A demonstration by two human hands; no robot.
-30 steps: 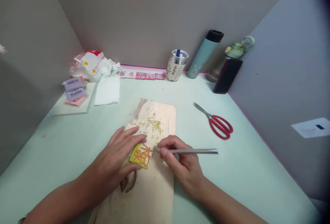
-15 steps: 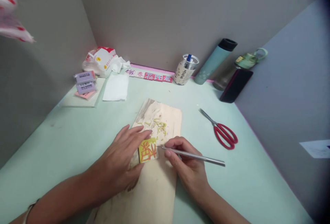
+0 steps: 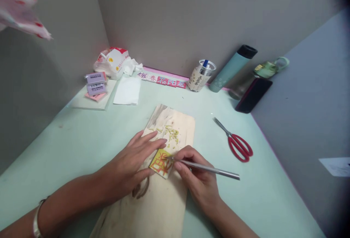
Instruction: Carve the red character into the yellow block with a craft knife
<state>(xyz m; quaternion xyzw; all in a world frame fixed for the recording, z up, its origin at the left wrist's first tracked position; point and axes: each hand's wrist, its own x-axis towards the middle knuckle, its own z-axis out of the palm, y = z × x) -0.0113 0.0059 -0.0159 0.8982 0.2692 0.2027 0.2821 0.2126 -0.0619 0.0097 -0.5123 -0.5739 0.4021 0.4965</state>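
Yellow block (image 3: pixel 162 163): left fingers (image 3: pixel 153 145) spread around it; right fingers (image 3: pixel 181 167) pinching silver tool (image 3: pixel 212 169).

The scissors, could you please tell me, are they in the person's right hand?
No, the scissors lie on the desk, and the right hand holds a slim metal tool instead.

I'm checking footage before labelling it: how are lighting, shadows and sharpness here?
Head view: soft, fairly even light on the table; head view: soft shadow on the board beside the right hand, shine along the metal tool; head view: top right corner dark, markings on the far-right paper too blurred to read.
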